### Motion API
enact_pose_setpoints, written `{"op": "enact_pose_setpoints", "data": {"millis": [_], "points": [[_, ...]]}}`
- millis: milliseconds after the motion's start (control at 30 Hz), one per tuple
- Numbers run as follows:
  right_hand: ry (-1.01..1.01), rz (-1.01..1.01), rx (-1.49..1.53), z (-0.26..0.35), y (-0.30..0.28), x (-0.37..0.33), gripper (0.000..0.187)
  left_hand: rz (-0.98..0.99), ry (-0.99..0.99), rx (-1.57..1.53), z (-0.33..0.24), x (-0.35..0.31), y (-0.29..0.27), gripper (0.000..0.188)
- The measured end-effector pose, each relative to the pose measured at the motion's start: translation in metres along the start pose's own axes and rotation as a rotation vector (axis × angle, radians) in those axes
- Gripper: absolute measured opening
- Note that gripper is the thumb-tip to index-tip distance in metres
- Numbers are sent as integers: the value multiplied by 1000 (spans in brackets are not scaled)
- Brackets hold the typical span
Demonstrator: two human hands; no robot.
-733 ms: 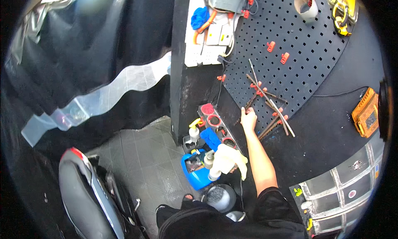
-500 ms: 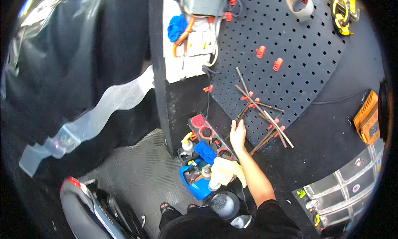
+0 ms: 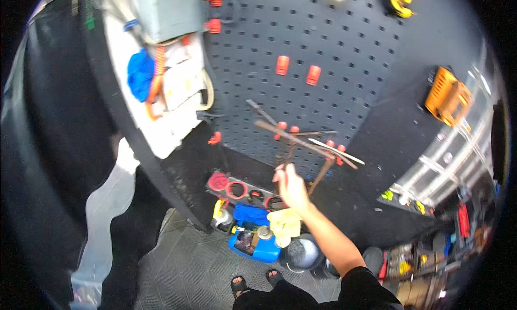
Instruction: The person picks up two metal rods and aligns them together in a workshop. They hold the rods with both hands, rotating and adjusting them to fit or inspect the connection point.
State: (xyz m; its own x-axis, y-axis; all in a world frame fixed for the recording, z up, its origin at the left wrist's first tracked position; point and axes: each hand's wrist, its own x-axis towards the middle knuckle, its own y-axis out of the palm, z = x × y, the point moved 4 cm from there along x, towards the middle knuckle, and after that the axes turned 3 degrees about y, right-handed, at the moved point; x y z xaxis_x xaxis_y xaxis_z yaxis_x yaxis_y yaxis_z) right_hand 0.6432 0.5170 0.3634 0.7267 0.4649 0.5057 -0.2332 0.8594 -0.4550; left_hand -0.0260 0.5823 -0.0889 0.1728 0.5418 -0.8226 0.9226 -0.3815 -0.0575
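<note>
My right hand point(image 3: 292, 187) reaches up to the lower part of a black pegboard point(image 3: 344, 57). Its fingers are closed around the lower end of a thin brown rod point(image 3: 290, 155), though blur softens the grip. Several other thin rods, brown and grey, lie crossed on red hooks point(image 3: 329, 146) on the board; one pale rod point(image 3: 339, 151) slants down to the right. My left hand is out of view.
Below stand a ring-holed rack point(image 3: 237, 190), a blue caddy point(image 3: 267, 252) with bottles and a yellow cloth point(image 3: 285, 223), and a bucket point(image 3: 301, 254). An orange tool point(image 3: 448, 96) is at right. A black curtain point(image 3: 48, 148) hangs left.
My view has swung, shifting the pegboard and curtain leftward in the picture. My right hand stays at the lower ends of the rods, which have shifted slightly against each other.
</note>
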Motion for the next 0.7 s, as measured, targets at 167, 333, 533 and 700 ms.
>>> {"op": "enact_pose_setpoints", "data": {"millis": [167, 333, 533, 700], "points": [[99, 176, -141, -18, 18, -142, 25, 136, 35, 274, -97, 49, 5, 6], [355, 490, -281, -78, 6, -343, 32, 429, 240, 614, -198, 87, 191, 8], [767, 624, -501, -195, -80, -598, 50, 818, 412, 1003, -153, 0, 442, 10], [1099, 514, -327, -225, -206, -747, 36, 1110, 440, 1310, -5, -116, 585, 12]]}}
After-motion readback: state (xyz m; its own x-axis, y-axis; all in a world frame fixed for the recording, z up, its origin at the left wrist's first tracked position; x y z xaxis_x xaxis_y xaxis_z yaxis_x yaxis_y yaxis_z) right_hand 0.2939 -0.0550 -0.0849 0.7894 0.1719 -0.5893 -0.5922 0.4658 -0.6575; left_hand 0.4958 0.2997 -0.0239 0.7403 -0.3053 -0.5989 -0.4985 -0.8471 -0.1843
